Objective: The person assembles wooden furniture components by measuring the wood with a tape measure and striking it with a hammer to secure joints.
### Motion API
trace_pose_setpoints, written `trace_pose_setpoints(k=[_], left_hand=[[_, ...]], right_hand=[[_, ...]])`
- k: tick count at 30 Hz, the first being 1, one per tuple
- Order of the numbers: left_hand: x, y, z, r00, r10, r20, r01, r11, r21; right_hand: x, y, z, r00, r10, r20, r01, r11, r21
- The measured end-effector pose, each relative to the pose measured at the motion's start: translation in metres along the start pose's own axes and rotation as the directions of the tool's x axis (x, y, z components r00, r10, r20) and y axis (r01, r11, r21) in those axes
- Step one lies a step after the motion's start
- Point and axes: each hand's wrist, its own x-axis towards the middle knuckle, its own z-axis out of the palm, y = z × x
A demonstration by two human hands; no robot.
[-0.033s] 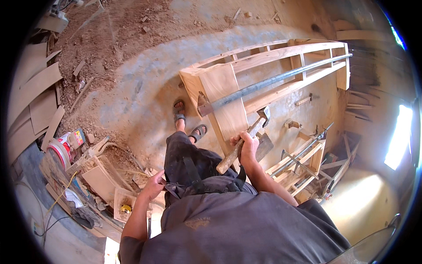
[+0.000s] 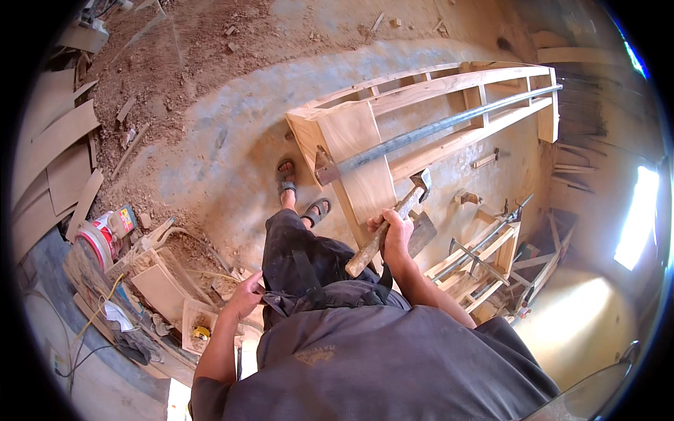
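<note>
In my right hand (image 2: 397, 230) is a hammer (image 2: 373, 247), gripped around its worn wooden handle. Its metal head points up and away from me, beside the pale end panel (image 2: 365, 158) of a long wooden frame (image 2: 428, 90). A metal bar clamp (image 2: 435, 130) lies lengthwise along that frame. Close to my right fist, a dark flat piece (image 2: 423, 235) is partly hidden by it. My left hand (image 2: 246, 295) hangs at my left hip, fingers loosely extended against the dark cloth at my waist; their tips are partly hidden.
At the right, a smaller wooden frame (image 2: 502, 254) carries another clamp (image 2: 488, 242). A second hammer (image 2: 486, 158) lies on the floor. To the left are a red and white bucket (image 2: 98, 238), a wooden box (image 2: 199, 324), cables and leaning boards (image 2: 67, 151). Rubble (image 2: 161, 84) covers the far-left floor.
</note>
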Motion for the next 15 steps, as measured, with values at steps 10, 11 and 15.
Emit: trace_pose_setpoints(k=[10, 11, 15], left_hand=[[-0.002, -0.021, -0.008, 0.998, -0.001, -0.055, 0.003, 0.999, 0.042], [0.002, -0.026, -0.011, 0.999, 0.010, -0.052, -0.007, 0.998, 0.060], [0.010, -0.018, -0.017, 0.996, 0.027, -0.085, -0.003, 0.961, 0.276]], right_hand=[[-0.004, 0.005, 0.005, 1.000, -0.006, -0.011, 0.006, 1.000, 0.011], [-0.007, 0.002, 0.007, 1.000, -0.010, -0.013, 0.010, 1.000, 0.014], [-0.004, 0.000, 0.002, 0.999, 0.026, 0.027, -0.028, 0.997, 0.069]])
